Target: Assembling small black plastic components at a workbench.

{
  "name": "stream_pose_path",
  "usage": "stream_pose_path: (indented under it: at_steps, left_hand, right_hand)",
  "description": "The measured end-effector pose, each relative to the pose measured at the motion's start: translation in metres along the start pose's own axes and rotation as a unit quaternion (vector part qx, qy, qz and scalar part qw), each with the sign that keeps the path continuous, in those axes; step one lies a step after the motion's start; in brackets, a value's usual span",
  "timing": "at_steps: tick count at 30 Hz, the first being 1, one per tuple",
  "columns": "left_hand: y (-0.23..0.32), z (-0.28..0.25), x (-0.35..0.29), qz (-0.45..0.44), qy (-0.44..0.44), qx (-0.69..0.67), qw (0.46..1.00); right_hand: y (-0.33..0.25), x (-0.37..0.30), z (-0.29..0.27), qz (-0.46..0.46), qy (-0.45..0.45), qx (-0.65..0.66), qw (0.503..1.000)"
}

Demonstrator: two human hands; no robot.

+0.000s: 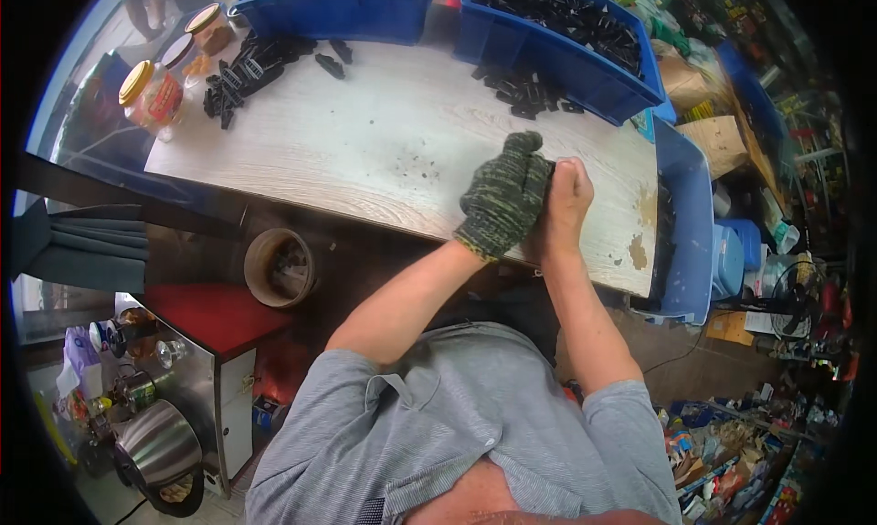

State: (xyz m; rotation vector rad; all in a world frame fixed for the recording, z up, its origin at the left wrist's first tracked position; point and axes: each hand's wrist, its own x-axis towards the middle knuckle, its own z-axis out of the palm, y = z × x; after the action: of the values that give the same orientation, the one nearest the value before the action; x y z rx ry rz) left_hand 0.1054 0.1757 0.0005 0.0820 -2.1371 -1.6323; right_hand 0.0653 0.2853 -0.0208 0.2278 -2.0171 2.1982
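My left hand [505, 191], in a dark green and black knitted glove, is closed with its fingers curled. Pressed against its side is my bare right hand [568, 196], also closed, thumb on top. Both are over the near right part of a pale wood-grain table [347, 150]. Whatever lies between or inside them is hidden. Beyond the hands, several small black plastic parts [525, 94] lie before a blue bin [557, 45] filled with more such parts. Another heap of black ribbed parts [245, 73] lies at the far left of the table.
A second blue bin [338, 13] stands at the back. Lidded jars [153, 95] line the left edge. A blue tub [683, 214] adjoins the table's right side. Below the front edge is a bucket [279, 269], near a red-topped cabinet [206, 315]. Dark specks [416, 164] dot the tabletop.
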Motion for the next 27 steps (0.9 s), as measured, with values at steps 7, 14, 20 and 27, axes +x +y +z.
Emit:
stream_pose_path:
  at_steps: [7,14,20,27]
  left_hand:
    - [-0.053,-0.045,0.021,0.238,0.044,0.220,0.945]
    - [-0.102,-0.208,0.116,0.192,0.123,0.660,0.716]
    - [-0.101,-0.219,0.135,0.211,0.022,0.602,0.770]
    - [-0.084,-0.190,0.102,0.172,0.005,0.592,0.788]
  right_hand:
    - [-0.025,-0.001,0.012,0.102,0.022,0.058,0.993]
    - [-0.043,0.062,-0.060,0.172,0.216,0.089,0.957]
    - [-0.039,0.094,-0.110,0.126,0.312,-0.009,0.942]
    - [-0.028,0.104,-0.070,0.200,0.156,-0.115,0.961]
